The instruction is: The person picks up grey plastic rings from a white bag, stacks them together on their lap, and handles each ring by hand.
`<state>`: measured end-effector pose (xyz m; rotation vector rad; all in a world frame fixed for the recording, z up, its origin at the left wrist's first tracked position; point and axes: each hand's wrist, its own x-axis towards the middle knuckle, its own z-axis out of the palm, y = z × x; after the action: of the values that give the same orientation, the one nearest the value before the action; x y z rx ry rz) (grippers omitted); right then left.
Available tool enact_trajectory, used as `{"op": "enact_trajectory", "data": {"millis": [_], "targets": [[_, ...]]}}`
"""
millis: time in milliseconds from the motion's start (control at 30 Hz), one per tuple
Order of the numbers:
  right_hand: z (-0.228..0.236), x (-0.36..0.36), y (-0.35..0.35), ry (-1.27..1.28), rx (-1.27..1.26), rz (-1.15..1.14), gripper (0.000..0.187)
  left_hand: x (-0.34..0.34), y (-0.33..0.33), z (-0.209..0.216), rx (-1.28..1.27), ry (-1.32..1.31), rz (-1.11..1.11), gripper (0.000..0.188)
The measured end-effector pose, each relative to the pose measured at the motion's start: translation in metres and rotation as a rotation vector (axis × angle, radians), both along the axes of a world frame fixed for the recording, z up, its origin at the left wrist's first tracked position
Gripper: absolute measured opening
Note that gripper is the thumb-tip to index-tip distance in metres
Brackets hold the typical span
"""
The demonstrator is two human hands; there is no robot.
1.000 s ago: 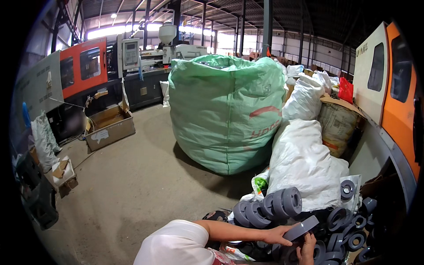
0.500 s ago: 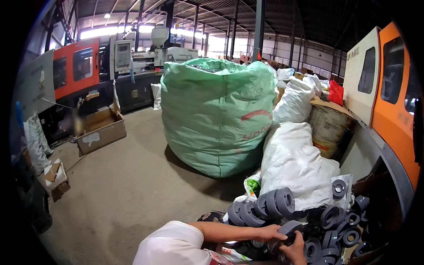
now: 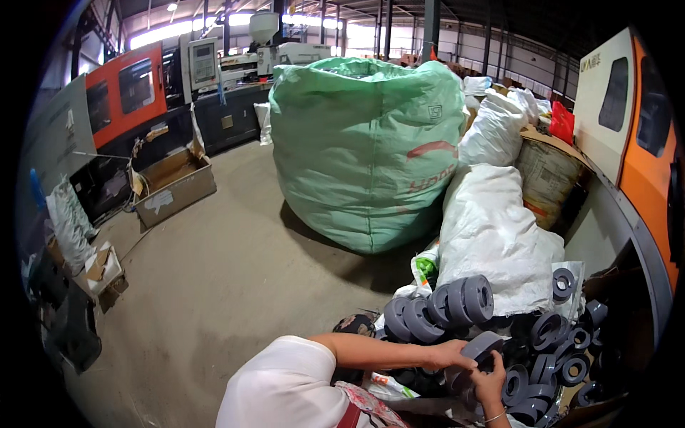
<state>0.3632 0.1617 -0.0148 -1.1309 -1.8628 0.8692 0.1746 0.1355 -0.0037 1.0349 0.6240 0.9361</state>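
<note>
A thick grey plastic ring (image 3: 482, 344) is gripped between both my hands at the lower right. My left hand (image 3: 453, 354) closes on its left side, and my right hand (image 3: 489, 381) has its fingers round the near right side. Just beyond them, several like rings (image 3: 457, 299) stand on edge in a row against a white sack. More grey rings (image 3: 575, 369) lie in a loose heap to the right of my hands. The lower part of the ring I hold is partly hidden by my fingers.
A big green woven bag (image 3: 364, 157) stands ahead, with white sacks (image 3: 499, 242) and a drum (image 3: 546, 178) to its right. An orange and white machine (image 3: 606, 107) borders the right side. A cardboard box (image 3: 175, 192) sits on the floor at the left.
The whole view has tilted down and shifted left, so things appear higher and further right. Both hands still hold the grey ring, in much the same grip.
</note>
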Motion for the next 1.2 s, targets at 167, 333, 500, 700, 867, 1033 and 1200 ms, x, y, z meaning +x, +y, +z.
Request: {"op": "enact_trajectory", "data": {"millis": [167,333,500,700,867,1033,1200], "targets": [[0.018,0.001,0.002,0.442,-0.919,0.158,0.045,0.001,-0.009,0.0,0.081,0.138,0.147,0.043],[-0.007,0.002,0.0,0.394,-0.324,0.019,0.071,0.013,-0.006,0.002,0.677,0.489,0.4,0.062],[-0.007,-0.008,0.015,0.692,-0.78,0.323,0.047,-0.007,-0.008,0.026,-0.01,0.193,0.191,0.044],[0.003,0.001,0.004,0.275,-0.217,-0.169,0.052,0.016,0.001,0.006,0.409,0.492,0.043,0.073],[0.008,0.002,0.009,0.905,-1.044,-0.052,0.068,0.02,0.017,0.0,0.71,0.601,0.077,0.083],[0.007,0.017,0.023,0.369,-0.459,-0.044,0.062,0.012,0.031,0.011,-0.121,-0.094,0.132,0.043],[0.022,0.014,0.027,-0.143,-0.045,-0.094,0.078,0.015,0.031,-0.009,0.043,0.133,0.175,0.045]]}}
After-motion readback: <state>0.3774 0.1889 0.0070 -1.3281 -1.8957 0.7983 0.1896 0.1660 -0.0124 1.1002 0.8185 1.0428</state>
